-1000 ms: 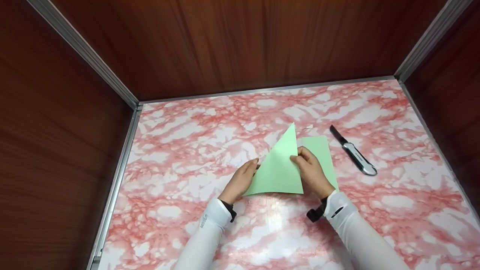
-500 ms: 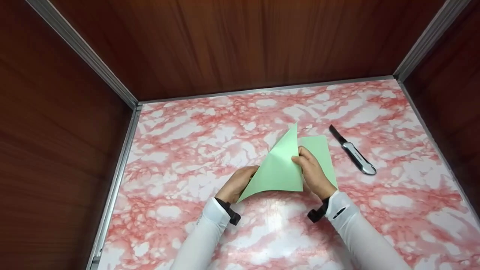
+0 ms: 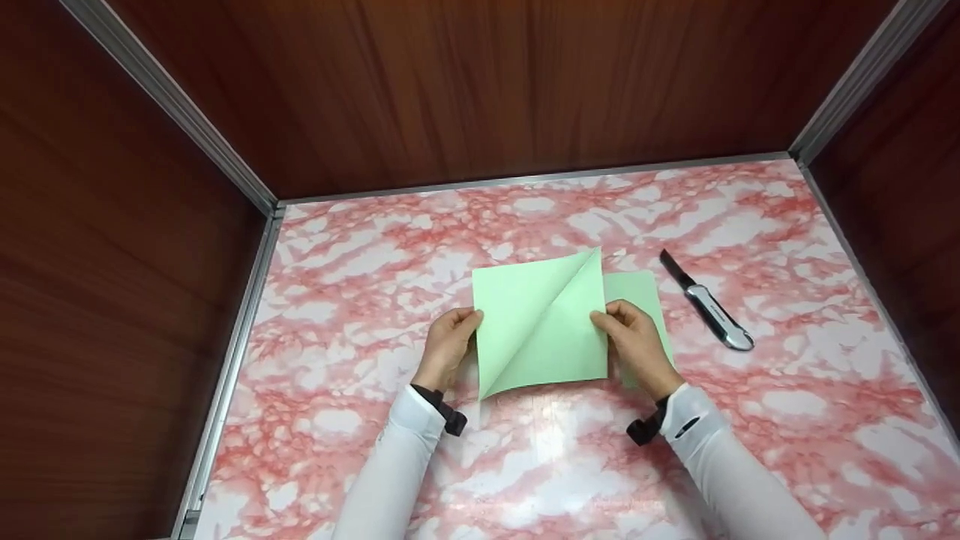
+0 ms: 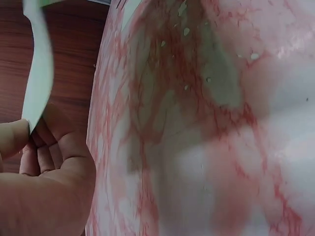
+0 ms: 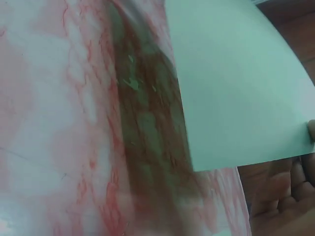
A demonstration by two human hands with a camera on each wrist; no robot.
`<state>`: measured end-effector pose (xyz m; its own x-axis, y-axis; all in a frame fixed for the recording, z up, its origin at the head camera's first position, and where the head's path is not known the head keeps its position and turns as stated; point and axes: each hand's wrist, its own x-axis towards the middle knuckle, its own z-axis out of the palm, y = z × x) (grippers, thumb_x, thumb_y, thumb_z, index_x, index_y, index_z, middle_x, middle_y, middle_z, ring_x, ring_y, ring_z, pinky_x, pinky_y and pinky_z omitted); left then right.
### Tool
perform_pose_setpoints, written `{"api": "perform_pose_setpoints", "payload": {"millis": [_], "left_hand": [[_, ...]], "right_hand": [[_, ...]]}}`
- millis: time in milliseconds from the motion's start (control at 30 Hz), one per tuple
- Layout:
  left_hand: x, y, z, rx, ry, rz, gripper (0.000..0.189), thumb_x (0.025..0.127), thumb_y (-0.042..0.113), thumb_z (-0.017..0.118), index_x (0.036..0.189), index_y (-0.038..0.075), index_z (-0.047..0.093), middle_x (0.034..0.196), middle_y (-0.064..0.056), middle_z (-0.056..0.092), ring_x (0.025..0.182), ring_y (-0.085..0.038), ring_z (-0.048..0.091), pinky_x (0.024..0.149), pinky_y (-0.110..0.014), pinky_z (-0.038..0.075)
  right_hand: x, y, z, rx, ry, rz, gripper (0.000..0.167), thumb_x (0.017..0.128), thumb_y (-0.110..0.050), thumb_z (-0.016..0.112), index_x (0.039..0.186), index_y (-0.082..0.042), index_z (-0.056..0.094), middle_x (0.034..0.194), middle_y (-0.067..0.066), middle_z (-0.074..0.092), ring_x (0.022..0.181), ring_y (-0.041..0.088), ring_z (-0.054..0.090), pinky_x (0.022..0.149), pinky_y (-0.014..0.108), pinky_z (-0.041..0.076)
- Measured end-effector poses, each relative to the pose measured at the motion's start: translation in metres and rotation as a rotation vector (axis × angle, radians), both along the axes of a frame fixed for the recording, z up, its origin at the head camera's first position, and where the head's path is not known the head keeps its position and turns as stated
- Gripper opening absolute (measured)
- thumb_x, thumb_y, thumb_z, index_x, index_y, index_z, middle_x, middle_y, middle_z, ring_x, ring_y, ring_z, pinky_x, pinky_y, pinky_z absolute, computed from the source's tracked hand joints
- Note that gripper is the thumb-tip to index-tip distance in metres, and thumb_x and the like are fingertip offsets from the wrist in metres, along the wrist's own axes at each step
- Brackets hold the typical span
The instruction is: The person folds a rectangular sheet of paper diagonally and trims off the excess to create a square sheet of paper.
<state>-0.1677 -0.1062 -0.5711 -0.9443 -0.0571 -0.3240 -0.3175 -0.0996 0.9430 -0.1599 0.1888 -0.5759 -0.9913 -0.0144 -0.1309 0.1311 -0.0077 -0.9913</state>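
Note:
A light green square sheet of paper [image 3: 564,341] with a diagonal crease is held up between both hands, above the table. My left hand [image 3: 448,346] pinches its left edge between thumb and fingers; the left wrist view shows the paper [image 4: 40,69] nearly edge-on in that pinch. On the opposite side, my right hand [image 3: 637,345] pinches the right edge. In the right wrist view the sheet [image 5: 236,88] hangs off the table surface and only part of the right hand [image 5: 283,196] shows. Partly behind the right hand lies a second green piece of paper [image 3: 637,289].
A utility knife [image 3: 709,307] with its dark blade out lies right of the papers, blade pointing to the back. The red and white marbled table [image 3: 360,300] is bordered by dark wood panels [image 3: 480,90] with metal edging.
The folded triangle of paper has been opened out into a square with a diagonal crease. My left hand moved left with the paper's edge; the right hand stayed nearly in place.

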Motion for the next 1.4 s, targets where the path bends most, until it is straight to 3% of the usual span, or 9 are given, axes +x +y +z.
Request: {"api": "perform_pose_setpoints", "payload": {"millis": [133, 333, 600, 867, 1200, 1400], "left_hand": [[-0.004, -0.005, -0.003, -0.071, 0.031, 0.025, 0.024, 0.102, 0.022, 0.065, 0.108, -0.001, 0.071, 0.091, -0.004, 0.066, 0.08, -0.014, 0.059, 0.078, -0.036, 0.05], [-0.009, -0.011, -0.01, -0.256, 0.082, 0.012, 0.024, 0.102, 0.023, 0.065, 0.107, 0.001, 0.072, 0.095, -0.006, 0.066, 0.087, -0.02, 0.06, 0.077, -0.033, 0.051], [-0.015, -0.011, -0.021, -0.615, 0.104, -0.051, 0.021, 0.103, 0.031, 0.065, 0.103, 0.011, 0.072, 0.09, -0.001, 0.064, 0.075, -0.017, 0.056, 0.069, -0.031, 0.046], [-0.022, -0.004, -0.031, -0.876, 0.129, -0.104, 0.018, 0.103, 0.03, 0.064, 0.098, 0.014, 0.071, 0.087, 0.001, 0.066, 0.074, -0.017, 0.059, 0.073, -0.038, 0.049], [-0.026, 0.003, -0.042, -1.045, 0.189, -0.175, 0.019, 0.105, 0.027, 0.062, 0.094, 0.013, 0.066, 0.082, 0.0, 0.064, 0.07, -0.018, 0.06, 0.068, -0.039, 0.051], [-0.024, 0.006, -0.045, -1.121, 0.236, -0.177, 0.018, 0.105, 0.025, 0.062, 0.094, 0.011, 0.066, 0.084, -0.003, 0.064, 0.073, -0.022, 0.063, 0.067, -0.041, 0.052]], "right_hand": [[-0.001, 0.003, -0.004, 0.093, -0.017, -0.011, 0.04, 0.1, -0.034, 0.069, 0.1, 0.006, 0.064, 0.076, 0.001, 0.053, 0.065, 0.017, 0.048, 0.06, 0.03, 0.044], [-0.004, 0.004, -0.013, 0.29, -0.003, -0.003, 0.036, 0.1, -0.036, 0.069, 0.089, -0.002, 0.066, 0.067, 0.001, 0.047, 0.06, 0.017, 0.044, 0.058, 0.029, 0.04], [-0.007, 0.002, -0.017, 0.674, 0.005, 0.07, 0.028, 0.101, -0.038, 0.063, 0.087, -0.014, 0.063, 0.071, 0.002, 0.057, 0.058, 0.021, 0.057, 0.059, 0.036, 0.043], [-0.017, -0.002, -0.026, 0.948, 0.086, 0.122, 0.031, 0.101, -0.032, 0.061, 0.077, -0.014, 0.056, 0.067, 0.002, 0.052, 0.06, 0.021, 0.048, 0.058, 0.036, 0.036], [-0.023, -0.007, -0.031, 1.086, 0.125, 0.16, 0.026, 0.1, -0.027, 0.061, 0.079, -0.011, 0.061, 0.068, 0.005, 0.058, 0.063, 0.024, 0.054, 0.058, 0.041, 0.043], [-0.024, -0.01, -0.033, 1.113, 0.114, 0.149, 0.024, 0.099, -0.024, 0.06, 0.079, -0.01, 0.061, 0.07, 0.008, 0.059, 0.066, 0.029, 0.056, 0.058, 0.044, 0.045]]}}
